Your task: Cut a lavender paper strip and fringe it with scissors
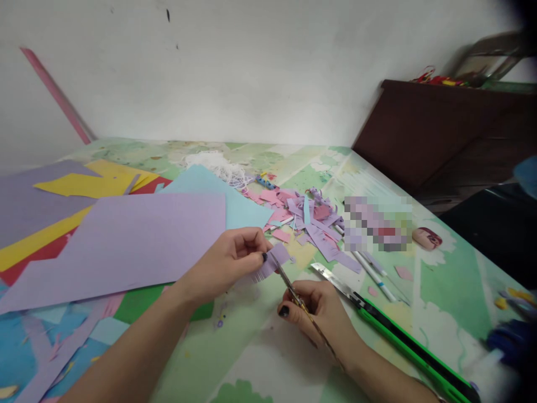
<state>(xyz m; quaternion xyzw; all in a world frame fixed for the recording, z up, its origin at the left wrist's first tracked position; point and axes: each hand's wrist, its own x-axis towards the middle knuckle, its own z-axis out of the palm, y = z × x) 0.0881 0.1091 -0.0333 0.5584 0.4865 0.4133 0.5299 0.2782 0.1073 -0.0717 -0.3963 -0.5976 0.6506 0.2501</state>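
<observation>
Between the thumb and fingers of my left hand (pixel 230 260) is a small strip of purple paper (pixel 280 255), its lower left edge snipped into a fine fringe. My right hand (pixel 325 310) grips a pair of scissors (pixel 287 281), whose blades meet the strip at its right part. How far the blades stand apart is hard to see. Just right of that hand lies a green utility knife (pixel 406 330) with its blade out. A large purple sheet (pixel 168 235) rests behind my left forearm.
Purple and pink paper scraps (pixel 314 224) are heaped beyond my hands, near white string (pixel 218 165) and a light blue sheet (pixel 197 187). A white pen (pixel 377 280) and a painted stone-like object (pixel 427 238) lie to the right. A dark brown cabinet (pixel 419 129) stands beside the table.
</observation>
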